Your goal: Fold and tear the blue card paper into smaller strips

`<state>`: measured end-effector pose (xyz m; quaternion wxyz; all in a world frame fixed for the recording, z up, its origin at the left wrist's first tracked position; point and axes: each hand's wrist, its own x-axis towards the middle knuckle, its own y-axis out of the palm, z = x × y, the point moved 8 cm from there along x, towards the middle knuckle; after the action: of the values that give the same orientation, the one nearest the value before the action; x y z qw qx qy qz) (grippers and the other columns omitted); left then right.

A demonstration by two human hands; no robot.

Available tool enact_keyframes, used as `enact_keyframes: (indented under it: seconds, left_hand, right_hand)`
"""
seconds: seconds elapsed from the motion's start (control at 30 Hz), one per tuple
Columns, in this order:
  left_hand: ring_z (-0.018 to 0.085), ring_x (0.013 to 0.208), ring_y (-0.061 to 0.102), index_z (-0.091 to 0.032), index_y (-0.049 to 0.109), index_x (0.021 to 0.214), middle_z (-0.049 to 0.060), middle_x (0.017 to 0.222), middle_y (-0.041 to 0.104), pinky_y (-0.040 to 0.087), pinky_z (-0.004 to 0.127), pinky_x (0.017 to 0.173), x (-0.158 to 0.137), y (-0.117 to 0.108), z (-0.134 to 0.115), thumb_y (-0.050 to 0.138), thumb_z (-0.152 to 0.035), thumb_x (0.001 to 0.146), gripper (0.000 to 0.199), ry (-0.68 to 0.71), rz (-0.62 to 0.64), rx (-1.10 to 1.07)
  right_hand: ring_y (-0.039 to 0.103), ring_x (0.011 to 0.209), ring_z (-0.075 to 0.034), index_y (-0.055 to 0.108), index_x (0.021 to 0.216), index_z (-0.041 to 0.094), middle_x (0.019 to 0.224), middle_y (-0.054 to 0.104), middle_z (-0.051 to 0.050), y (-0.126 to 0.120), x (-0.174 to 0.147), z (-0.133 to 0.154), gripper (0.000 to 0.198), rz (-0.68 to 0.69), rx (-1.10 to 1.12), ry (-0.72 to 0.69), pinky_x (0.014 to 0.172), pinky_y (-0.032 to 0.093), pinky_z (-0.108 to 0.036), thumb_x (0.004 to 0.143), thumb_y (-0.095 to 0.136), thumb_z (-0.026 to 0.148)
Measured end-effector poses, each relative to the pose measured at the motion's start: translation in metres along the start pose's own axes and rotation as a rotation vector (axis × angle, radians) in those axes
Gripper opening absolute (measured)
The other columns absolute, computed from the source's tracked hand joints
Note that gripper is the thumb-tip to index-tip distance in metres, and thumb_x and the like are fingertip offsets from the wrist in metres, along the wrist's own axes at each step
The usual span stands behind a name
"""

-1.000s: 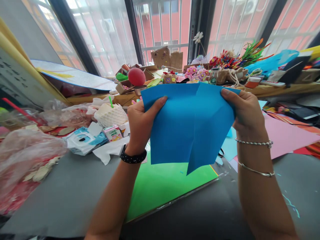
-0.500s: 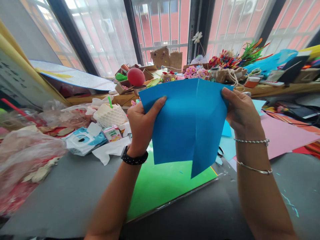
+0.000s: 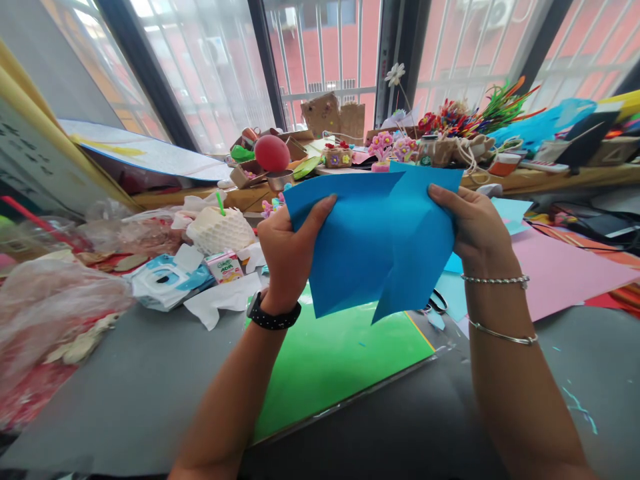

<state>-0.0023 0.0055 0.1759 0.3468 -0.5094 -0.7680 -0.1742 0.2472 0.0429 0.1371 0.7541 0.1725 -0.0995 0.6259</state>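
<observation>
A sheet of blue paper [image 3: 360, 247] is held up in the air between my two hands. My left hand [image 3: 290, 253] pinches its left side, thumb on the near face. My right hand [image 3: 470, 220] grips the upper right part between thumb and fingers. Near the middle, the top edge is split and the two sides overlap; the lower edge has a notch there too. Whether the sides still join in between, I cannot tell. Under the paper lies a shiny green sheet [image 3: 330, 367] on the dark grey table.
Scissors [image 3: 437, 301] lie partly hidden right of the paper. Light blue and pink sheets [image 3: 565, 267] spread on the right. To the left are a wipes pack [image 3: 170, 281], a small box [image 3: 225, 267], a foam-netted fruit [image 3: 220, 230] and plastic bags [image 3: 60, 320]. Crafts and a red balloon [image 3: 272, 154] line the sill.
The paper's top edge, whole before apart from a crease, now shows a split with overlapping sides. My right hand has moved slightly left, and the paper's lower edge has risen.
</observation>
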Motion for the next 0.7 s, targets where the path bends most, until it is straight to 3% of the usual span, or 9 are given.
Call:
enact_keyframes:
  seconds: [0.17,0.33,0.47,0.7]
  left_hand:
    - [0.011,0.057,0.053,-0.018,0.051,0.049,-0.005,0.050,0.050,0.040,0.020,0.046,0.002,0.003,0.005,0.061,-0.039,0.065,0.028,-0.024,0.044,-0.030]
    - [0.013,0.062,0.058,-0.017,0.061,0.069,-0.001,0.068,0.062,0.047,0.022,0.052,0.004,0.017,0.016,0.064,-0.037,0.063,0.020,-0.174,0.263,-0.250]
    - [0.016,0.069,0.061,-0.015,0.062,0.080,0.002,0.079,0.065,0.051,0.026,0.061,0.004,0.026,0.017,0.068,-0.032,0.059,0.028,-0.200,0.375,-0.319]
    - [0.014,0.064,0.060,-0.013,0.061,0.070,0.001,0.069,0.064,0.050,0.025,0.060,0.004,0.018,0.011,0.070,-0.030,0.055,0.024,-0.094,0.219,-0.191]
  right_hand:
    - [0.060,0.061,-0.014,0.062,0.074,0.022,0.068,0.065,0.001,0.001,0.001,-0.006,0.019,0.008,0.045,0.050,0.059,0.051,-0.031,0.060,0.067,0.035]
    - [0.060,0.067,-0.015,0.061,0.075,0.024,0.078,0.066,0.001,-0.003,0.003,0.000,0.020,-0.017,0.035,-0.035,0.060,0.050,-0.030,0.059,0.068,0.034]
    - [0.058,0.058,-0.011,0.062,0.072,0.023,0.073,0.066,0.002,-0.002,0.001,0.002,0.019,0.002,0.095,-0.025,0.055,0.049,-0.026,0.057,0.070,0.031]
    - [0.055,0.048,-0.008,0.064,0.068,0.020,0.064,0.065,0.002,-0.002,0.000,0.000,0.017,0.005,0.137,0.009,0.045,0.046,-0.019,0.055,0.072,0.028]
